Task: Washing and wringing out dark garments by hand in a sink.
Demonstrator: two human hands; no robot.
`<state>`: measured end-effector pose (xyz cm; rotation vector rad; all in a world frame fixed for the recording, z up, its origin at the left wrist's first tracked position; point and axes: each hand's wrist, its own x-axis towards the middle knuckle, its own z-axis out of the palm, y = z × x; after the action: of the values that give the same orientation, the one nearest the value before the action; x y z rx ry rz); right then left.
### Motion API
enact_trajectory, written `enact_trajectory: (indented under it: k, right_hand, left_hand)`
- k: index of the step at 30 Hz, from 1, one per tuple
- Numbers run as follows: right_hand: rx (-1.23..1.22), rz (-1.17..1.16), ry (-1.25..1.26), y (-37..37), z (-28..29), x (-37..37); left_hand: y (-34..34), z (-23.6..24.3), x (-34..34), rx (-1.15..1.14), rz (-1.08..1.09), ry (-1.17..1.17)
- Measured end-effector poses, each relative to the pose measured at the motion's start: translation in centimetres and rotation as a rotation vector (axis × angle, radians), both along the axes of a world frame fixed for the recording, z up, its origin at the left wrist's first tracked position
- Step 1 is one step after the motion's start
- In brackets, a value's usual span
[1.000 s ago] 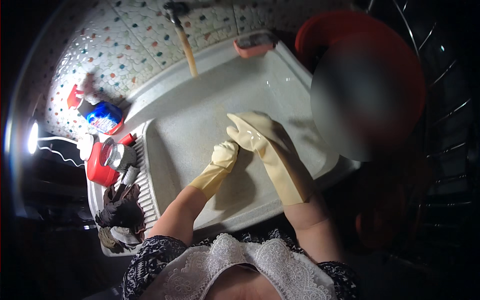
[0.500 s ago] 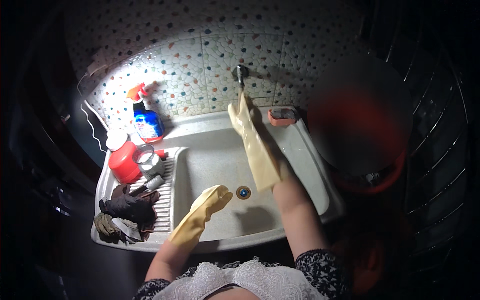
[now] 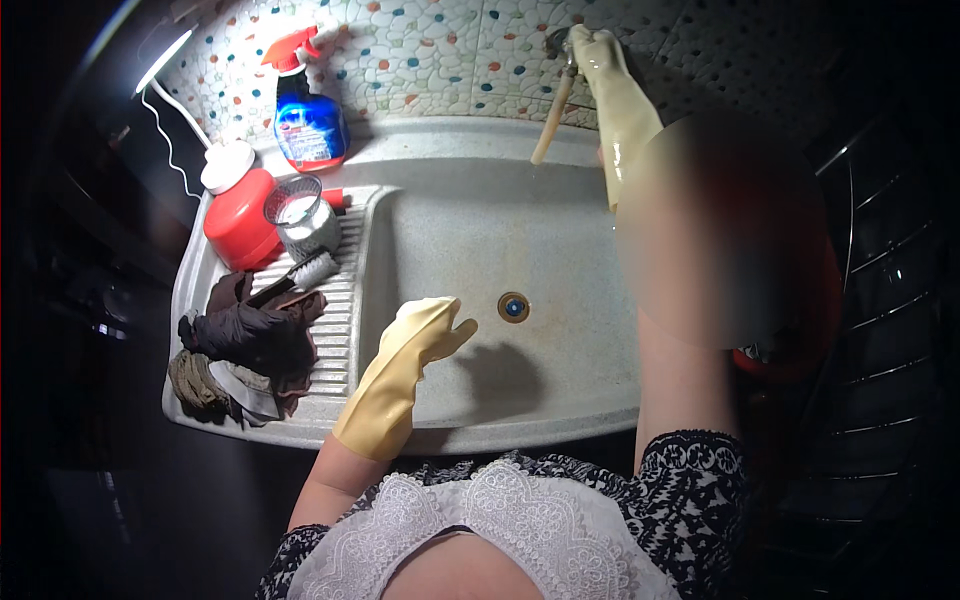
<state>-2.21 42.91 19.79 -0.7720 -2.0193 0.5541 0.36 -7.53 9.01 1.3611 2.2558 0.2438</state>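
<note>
Both my hands wear pale yellow rubber gloves. My right hand (image 3: pixel 600 58) reaches to the far wall, its fingers closed round the metal tap (image 3: pixel 558 42). A short tan hose (image 3: pixel 552 122) hangs from the tap over the sink (image 3: pixel 585 370). Over the basin's near left part, my left hand (image 3: pixel 428 325) holds nothing, its fingers bent and its thumb apart. Just right of it lies the round drain (image 3: pixel 513 307), with a blue centre.
On the left ledge stand a blue spray bottle (image 3: pixel 310 130), a red bottle (image 3: pixel 240 218) with a white cap, and a glass (image 3: pixel 303 220) of white stuff. A brush (image 3: pixel 310 270) rests by dark cloths (image 3: pixel 255 335). A lit lamp (image 3: pixel 165 62) and a red tub (image 3: pixel 815 300) flank the sink.
My right hand has gone up from below the spout to the tap at the wall. The left hand's thumb now stands out from its fingers. The view has shifted.
</note>
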Motion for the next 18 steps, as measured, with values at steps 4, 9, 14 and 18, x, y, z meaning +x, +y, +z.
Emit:
enact_trajectory:
  k: [4, 9, 14, 18]
  right_hand:
    - [-0.249, 0.115, 0.240, 0.2, 3.2, 8.6]
    - [-0.574, 0.240, 0.449, 2.0, 4.8, 14.6]
    - [-0.308, -0.064, 0.237, -8.4, -3.5, 10.4]
    - [-0.251, 0.102, 0.107, -11.4, -7.3, 12.8]
  left_hand:
    - [1.6, 0.8, 2.4, 0.051, -0.061, -0.061]
    - [3.0, 1.8, 4.1, 0.017, -0.156, -0.056]
    - [0.8, 2.7, 1.7, -0.063, 0.008, -0.129]
    - [1.5, 1.4, 1.6, -0.047, -0.041, -0.079]
